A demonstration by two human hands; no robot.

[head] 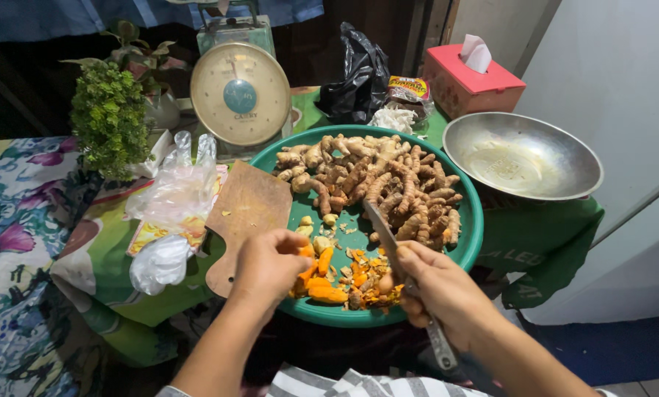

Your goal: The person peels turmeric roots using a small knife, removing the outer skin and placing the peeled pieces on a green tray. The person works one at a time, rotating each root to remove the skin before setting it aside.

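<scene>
A small potted plant (110, 117) and a dial kitchen scale (240, 94) stand at the table's far left edge, with crumpled clear plastic gloves (174, 213) lying in front of them on the flowered cloth (21, 213). A wooden cutting board (245, 220) leans on the left rim of the round green tray (473, 220), partly overhanging it; a nudge from the wrist could tip it off the rim. The left hand (267, 268) is closed on a peeled orange piece of turmeric (305, 254) at the tray's near edge, above a heap of peeled pieces and scraps (344, 283). The right hand (440, 290) is clamped on the handle of a knife (383, 229), its blade pointing away over the tray toward the pile of unpeeled turmeric roots (377, 180) at the far side. The two hands are apart but near, and the small, probably slippery root leaves the left fingers close to any cut, so a slip could nick them. The tray's near rim seems to jut past the table edge, so pressing down there might tilt it. At the far right edge sit a steel bowl (522, 156), a red tissue box (470, 82) and a black plastic bag (359, 73).
</scene>
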